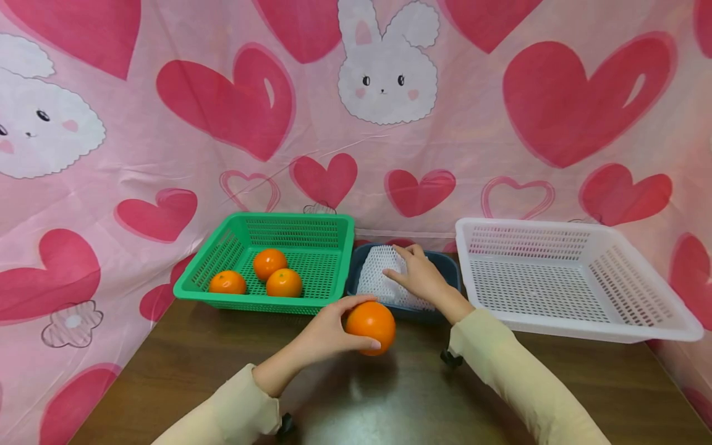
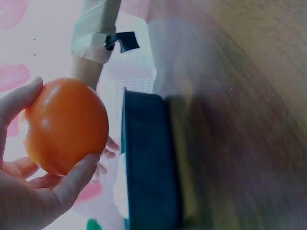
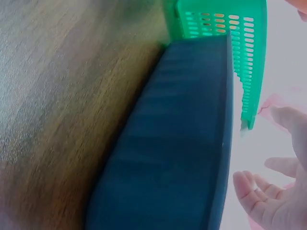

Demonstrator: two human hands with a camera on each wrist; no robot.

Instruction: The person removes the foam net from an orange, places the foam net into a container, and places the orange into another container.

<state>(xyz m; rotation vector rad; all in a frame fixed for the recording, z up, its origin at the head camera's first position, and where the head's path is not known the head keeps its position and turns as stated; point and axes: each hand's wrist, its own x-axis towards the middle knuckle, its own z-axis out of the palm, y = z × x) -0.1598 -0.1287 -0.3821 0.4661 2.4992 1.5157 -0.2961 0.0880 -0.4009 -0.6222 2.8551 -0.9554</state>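
Observation:
My left hand (image 1: 328, 334) grips an orange (image 1: 371, 327) between thumb and fingers, above the table in front of the dark blue basket (image 1: 408, 314). In the left wrist view the orange (image 2: 67, 127) fills the curve of the fingers. My right hand (image 1: 419, 273) is over the dark blue basket, thumb and fingers apart, near the white foam netting (image 1: 378, 278) inside it. The right wrist view shows that hand (image 3: 276, 191) beside the basket's rim with nothing between its fingers. Whether a fingertip touches the netting, I cannot tell.
A green basket (image 1: 261, 303) holding several oranges (image 1: 284, 283) stands on the left, beside the dark blue one. To the right is a white basket (image 1: 556, 324). All rest along the back of the brown wooden table (image 1: 423, 395), before a pink heart-patterned cloth (image 1: 311, 130).

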